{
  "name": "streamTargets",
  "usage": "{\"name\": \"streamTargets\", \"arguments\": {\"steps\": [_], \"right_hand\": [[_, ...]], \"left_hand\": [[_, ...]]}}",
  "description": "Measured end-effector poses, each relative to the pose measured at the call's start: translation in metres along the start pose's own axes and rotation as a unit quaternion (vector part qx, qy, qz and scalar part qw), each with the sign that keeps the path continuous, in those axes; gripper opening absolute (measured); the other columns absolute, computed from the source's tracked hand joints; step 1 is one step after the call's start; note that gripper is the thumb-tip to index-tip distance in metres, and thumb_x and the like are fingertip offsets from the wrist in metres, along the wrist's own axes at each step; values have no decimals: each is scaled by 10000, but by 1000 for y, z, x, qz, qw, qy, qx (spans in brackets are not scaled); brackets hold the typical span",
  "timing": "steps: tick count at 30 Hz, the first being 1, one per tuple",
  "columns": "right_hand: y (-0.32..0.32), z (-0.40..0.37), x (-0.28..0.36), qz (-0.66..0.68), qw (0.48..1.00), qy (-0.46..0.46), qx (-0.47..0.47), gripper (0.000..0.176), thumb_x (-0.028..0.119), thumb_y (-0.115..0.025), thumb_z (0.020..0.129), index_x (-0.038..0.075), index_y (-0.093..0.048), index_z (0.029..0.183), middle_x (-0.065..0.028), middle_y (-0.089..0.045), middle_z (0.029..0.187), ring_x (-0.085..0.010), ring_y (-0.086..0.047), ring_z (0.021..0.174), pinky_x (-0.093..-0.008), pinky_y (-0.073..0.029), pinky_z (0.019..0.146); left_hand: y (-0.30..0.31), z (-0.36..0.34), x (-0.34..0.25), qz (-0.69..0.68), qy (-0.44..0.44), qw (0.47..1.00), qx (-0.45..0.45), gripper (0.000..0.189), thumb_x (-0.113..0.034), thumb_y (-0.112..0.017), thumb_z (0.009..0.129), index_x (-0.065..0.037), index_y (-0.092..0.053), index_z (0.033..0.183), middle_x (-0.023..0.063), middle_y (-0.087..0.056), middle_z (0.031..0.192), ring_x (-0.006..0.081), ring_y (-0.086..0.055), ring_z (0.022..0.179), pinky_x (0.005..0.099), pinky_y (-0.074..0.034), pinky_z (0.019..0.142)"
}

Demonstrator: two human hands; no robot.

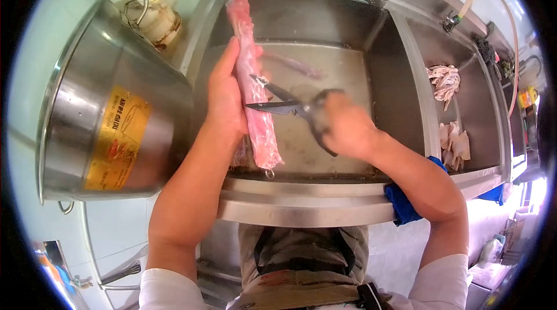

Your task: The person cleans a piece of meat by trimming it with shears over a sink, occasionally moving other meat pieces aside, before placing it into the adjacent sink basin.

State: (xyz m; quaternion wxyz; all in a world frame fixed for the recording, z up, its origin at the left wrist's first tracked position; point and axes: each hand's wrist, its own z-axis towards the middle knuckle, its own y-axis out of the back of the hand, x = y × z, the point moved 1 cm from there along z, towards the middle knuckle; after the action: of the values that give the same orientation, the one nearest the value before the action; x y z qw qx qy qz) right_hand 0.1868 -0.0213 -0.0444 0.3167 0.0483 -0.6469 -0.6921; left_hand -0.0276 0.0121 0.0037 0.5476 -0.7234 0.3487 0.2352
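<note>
A long pink piece of raw meat [261, 127] is held lengthwise over a steel sink [400, 78]. My left hand [225, 92] is wrapped round its middle from the left, with fingertips showing on the far side. Black scissors [293, 107] are in my right hand [351, 127], which is slightly blurred. Their blades are spread, and the tips lie against the meat just right of my left hand. Behind the scissors, another long strip of meat [296, 66] rests in the sink's shallow water.
A large steel pot [69, 107] with a yellow label stands at the left. Pale meat pieces [445, 83] and flat pieces [455, 143] lie in the right-hand basin. A blue cloth [400, 202] hangs over the front rim. A hose [516, 49] curves at the upper right.
</note>
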Motion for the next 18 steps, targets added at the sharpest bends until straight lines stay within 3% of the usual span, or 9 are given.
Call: {"name": "streamTargets", "arguments": {"steps": [4, 7, 11, 14, 17, 18], "right_hand": [[-8, 0, -4, -44, 998, 35, -14, 337, 179, -662, 734, -72, -509, 900, -274, -595, 891, -415, -606, 846, -445, -506, 763], [-14, 0, -5, -59, 998, 9, 13, 266, 161, -637, 749, -62, -538, 854, -254, -616, 815, -403, -624, 763, -437, -520, 716], [-16, 0, -12, -85, 996, 13, 22, 196, 139, -619, 754, -44, -568, 801, -223, -633, 746, -390, -630, 660, -435, -528, 658], [-10, 0, -17, -43, 998, -2, 34, 183, 120, -619, 748, -42, -562, 808, -220, -638, 790, -399, -624, 674, -443, -521, 658], [-4, 0, -19, 126, 987, -69, 72, 195, 110, -633, 736, -40, -550, 829, -217, -639, 817, -406, -616, 701, -449, -513, 670], [-8, 0, -20, 116, 990, -53, 52, 199, 112, -640, 731, -37, -549, 826, -222, -637, 813, -408, -616, 705, -451, -511, 673]], "left_hand": [[-3, -4, 0, 26, -25, 999, -35, 352, -428, -588, 890, -78, -588, 935, 0, -541, 714, 159, -520, 565, 285, -422, 514], [9, 2, -1, 0, -40, 999, 27, 339, -417, -606, 885, -81, -577, 919, 1, -525, 714, 150, -502, 562, 283, -413, 510], [3, -1, 1, 3, -69, 997, -37, 346, -424, -619, 877, -86, -559, 914, 5, -494, 680, 141, -472, 537, 282, -396, 489], [-1, 0, 1, -7, -40, 999, -13, 374, -438, -640, 861, -88, -550, 959, 10, -481, 675, 135, -454, 527, 282, -383, 473], [3, -4, -1, -4, -5, 999, 36, 384, -447, -652, 847, -91, -559, 956, 12, -510, 717, 141, -479, 548, 293, -397, 474], [4, -1, 0, -1, -5, 999, 34, 386, -451, -656, 842, -93, -561, 952, 12, -516, 726, 144, -484, 546, 298, -399, 470]]}}
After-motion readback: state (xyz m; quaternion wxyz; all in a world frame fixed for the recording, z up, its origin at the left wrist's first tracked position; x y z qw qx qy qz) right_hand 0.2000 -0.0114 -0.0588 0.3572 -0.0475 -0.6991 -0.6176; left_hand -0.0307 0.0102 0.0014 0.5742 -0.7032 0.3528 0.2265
